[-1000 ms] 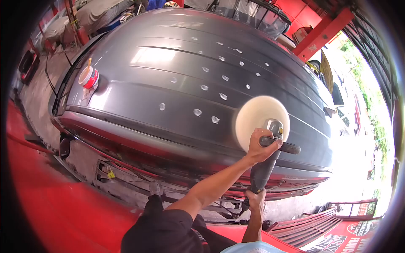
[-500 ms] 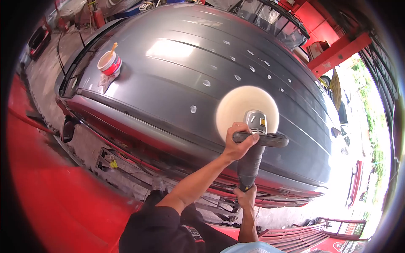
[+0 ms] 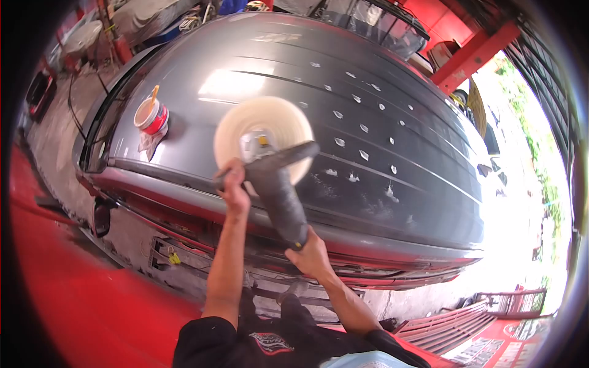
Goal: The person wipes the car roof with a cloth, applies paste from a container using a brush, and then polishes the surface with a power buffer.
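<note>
A polisher (image 3: 277,199) with a round off-white pad (image 3: 230,132) lies over the dark grey car roof (image 3: 184,132); the pad's surface looks blurred. My left hand (image 3: 234,186) is closed round the left end of its black loop handle, close to the pad. My right hand (image 3: 311,253) wraps the rear end of the polisher body, near the roof's side edge. White dabs (image 3: 357,98) dot the roof to the right of the pad, with whitish smears near the lower ones. Left of the pad, a white-and-red tub (image 3: 151,116) with a brush handle (image 3: 154,93) sticking out stands by a crumpled rag (image 3: 149,145).
A side mirror (image 3: 102,216) juts out at the lower left of the car. Close by on the floor is a metal frame (image 3: 162,251). Red slatted panels (image 3: 442,328) lie at lower right. A red beam (image 3: 475,58) crosses behind the roof.
Both hands have carried the polisher leftward across the roof, and its body now tilts. Lower dabs and whitish smears formerly behind the pad and tool are now visible. The view has shifted slightly.
</note>
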Available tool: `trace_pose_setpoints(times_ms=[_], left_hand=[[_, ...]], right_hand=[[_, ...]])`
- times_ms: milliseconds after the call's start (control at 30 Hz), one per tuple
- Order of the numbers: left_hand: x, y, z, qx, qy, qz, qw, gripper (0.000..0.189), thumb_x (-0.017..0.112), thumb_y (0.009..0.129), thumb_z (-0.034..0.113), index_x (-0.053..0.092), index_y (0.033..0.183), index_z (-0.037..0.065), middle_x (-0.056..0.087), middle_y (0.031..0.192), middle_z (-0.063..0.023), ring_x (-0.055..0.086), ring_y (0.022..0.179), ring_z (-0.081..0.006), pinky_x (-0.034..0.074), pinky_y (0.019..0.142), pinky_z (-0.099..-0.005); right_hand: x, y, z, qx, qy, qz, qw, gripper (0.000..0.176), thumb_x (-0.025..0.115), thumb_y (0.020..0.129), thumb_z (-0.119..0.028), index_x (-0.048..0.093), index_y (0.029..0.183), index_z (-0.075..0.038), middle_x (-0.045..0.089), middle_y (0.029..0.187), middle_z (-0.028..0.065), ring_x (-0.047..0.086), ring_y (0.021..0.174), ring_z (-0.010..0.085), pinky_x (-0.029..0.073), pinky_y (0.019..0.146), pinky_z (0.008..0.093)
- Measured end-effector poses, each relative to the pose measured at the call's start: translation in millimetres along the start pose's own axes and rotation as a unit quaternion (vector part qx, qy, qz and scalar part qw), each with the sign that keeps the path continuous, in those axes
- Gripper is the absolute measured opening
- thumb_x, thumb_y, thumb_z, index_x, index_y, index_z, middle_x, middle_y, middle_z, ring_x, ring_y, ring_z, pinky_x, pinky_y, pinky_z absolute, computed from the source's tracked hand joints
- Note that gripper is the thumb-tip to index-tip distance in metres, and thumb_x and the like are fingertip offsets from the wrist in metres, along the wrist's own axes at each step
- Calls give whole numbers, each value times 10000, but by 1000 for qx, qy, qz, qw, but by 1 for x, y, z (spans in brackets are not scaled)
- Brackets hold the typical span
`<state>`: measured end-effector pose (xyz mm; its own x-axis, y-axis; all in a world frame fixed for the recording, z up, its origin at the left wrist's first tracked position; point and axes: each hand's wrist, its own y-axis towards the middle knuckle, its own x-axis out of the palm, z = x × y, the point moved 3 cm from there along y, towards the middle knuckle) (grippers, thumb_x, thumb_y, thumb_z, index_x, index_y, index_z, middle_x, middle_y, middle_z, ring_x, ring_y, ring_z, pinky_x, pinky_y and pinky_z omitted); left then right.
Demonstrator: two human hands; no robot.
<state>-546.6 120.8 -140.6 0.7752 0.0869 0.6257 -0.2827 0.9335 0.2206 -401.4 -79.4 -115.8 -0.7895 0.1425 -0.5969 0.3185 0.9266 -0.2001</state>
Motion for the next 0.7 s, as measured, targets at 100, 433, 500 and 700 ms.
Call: trace_pose_setpoints(times_ms=[100,433,500,700], left_hand=[[-15,37,16,13,15,34,999,225,568,844,226,574,799,6,527,768,2,495,749,-88,395,702,-233],[70,-10,1,-65,-28,-109,992,227,548,853,247,553,730,56,460,711,10,429,690,-103,336,639,-266],[100,-45,-33,-65,-19,-82,994,229,560,843,243,569,755,32,494,741,8,446,717,-106,349,655,-256],[222,-188,-91,-181,-112,-284,935,156,615,948,140,634,1021,3,661,965,-78,631,884,-168,516,851,-326]], right_hand=[[13,19,-27,32,-29,-55,998,570,718,692,-246,508,1142,33,672,938,302,631,956,494,492,846,539],[-43,-10,16,63,8,4,998,560,722,699,-249,500,1125,38,672,948,304,638,962,480,503,864,518],[-67,-34,43,97,31,49,994,589,735,697,-255,514,1163,28,678,965,292,638,989,473,506,873,503],[-153,-103,128,149,148,211,955,605,783,651,-170,578,1183,33,703,980,211,689,941,324,530,840,399]])
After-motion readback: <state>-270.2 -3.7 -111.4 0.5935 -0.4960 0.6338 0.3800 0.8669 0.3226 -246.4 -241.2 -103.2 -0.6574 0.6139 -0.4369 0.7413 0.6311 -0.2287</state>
